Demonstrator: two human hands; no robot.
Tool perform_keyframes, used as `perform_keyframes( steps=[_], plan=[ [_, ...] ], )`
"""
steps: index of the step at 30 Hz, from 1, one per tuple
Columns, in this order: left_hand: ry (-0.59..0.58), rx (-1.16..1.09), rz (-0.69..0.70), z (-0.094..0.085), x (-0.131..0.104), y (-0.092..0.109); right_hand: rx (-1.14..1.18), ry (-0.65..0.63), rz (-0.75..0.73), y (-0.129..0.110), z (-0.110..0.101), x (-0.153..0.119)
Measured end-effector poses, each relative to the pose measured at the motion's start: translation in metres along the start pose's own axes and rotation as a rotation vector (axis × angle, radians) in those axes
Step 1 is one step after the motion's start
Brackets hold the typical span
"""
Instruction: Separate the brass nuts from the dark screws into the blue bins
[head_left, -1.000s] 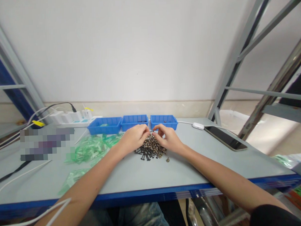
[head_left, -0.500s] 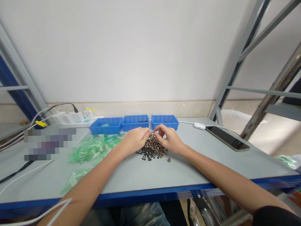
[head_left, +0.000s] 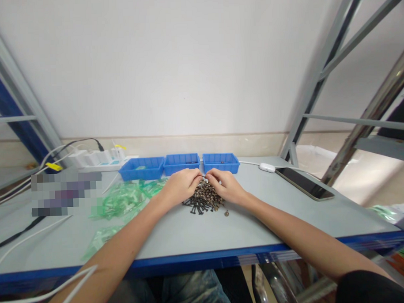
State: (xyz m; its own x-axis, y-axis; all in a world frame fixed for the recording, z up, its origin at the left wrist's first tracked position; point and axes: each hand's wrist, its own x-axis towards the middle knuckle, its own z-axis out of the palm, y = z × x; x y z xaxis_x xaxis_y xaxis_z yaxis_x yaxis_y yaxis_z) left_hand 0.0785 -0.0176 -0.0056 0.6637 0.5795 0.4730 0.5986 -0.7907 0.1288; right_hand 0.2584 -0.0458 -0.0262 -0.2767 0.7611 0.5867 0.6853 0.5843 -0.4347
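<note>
Above a pile of dark screws (head_left: 199,203) and brassy metal pieces (head_left: 212,193), my left hand (head_left: 182,185) and my right hand (head_left: 225,185) nearly meet at the fingertips. A small dark thing, perhaps a screw, spans the gap between them. My left fingers are pinched on its left end. The thumb and forefinger of my right hand are closed at its other end; what they grip is too small to name. One metal piece (head_left: 226,213) lies apart, below my right hand.
Three blue trays, left (head_left: 142,169), middle (head_left: 181,164) and right (head_left: 221,164), stand behind the pile. Green plastic bags (head_left: 124,200) lie to the left. A power strip (head_left: 101,164), a phone (head_left: 304,183) and a white case (head_left: 266,168) are also on the table (head_left: 178,240).
My right hand's thumb and forefinger have closed together and drawn nearer to my left fingertips. My left hand has hardly moved.
</note>
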Motion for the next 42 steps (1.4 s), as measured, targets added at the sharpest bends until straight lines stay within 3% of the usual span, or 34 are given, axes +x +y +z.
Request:
perform_keyframes(
  steps=[8,15,19,22,25,28,32,35,38,42],
  plan=[
    [-0.017,-0.006,-0.025,0.001,0.001,0.001,-0.001,0.021,-0.009,0.002,0.002,-0.002],
    [0.044,-0.101,-0.06,-0.003,0.003,-0.002,-0.034,0.048,0.002,0.007,0.004,-0.002],
    [0.057,-0.153,-0.05,-0.014,0.009,-0.001,-0.085,0.048,0.006,0.013,0.008,0.001],
    [-0.009,-0.18,0.021,-0.033,0.005,0.003,-0.171,0.145,0.001,0.013,0.005,0.015],
    [-0.095,-0.141,0.04,-0.054,-0.017,0.0,-0.232,0.263,0.006,0.009,0.0,0.041],
    [-0.105,-0.056,-0.016,-0.067,-0.064,-0.018,-0.34,0.249,0.056,0.006,0.001,0.069],
    [-0.013,0.087,-0.101,-0.063,-0.143,-0.054,-0.429,0.07,0.183,0.008,0.012,0.083],
    [0.001,0.161,-0.155,-0.055,-0.182,-0.069,-0.392,0.011,0.133,0.006,0.018,0.069],
    [0.024,0.164,-0.177,-0.053,-0.191,-0.069,-0.33,-0.01,0.088,-0.001,0.018,0.049],
    [0.015,0.114,-0.227,-0.053,-0.181,-0.06,-0.208,-0.025,0.067,-0.017,0.014,0.034]
  ],
)
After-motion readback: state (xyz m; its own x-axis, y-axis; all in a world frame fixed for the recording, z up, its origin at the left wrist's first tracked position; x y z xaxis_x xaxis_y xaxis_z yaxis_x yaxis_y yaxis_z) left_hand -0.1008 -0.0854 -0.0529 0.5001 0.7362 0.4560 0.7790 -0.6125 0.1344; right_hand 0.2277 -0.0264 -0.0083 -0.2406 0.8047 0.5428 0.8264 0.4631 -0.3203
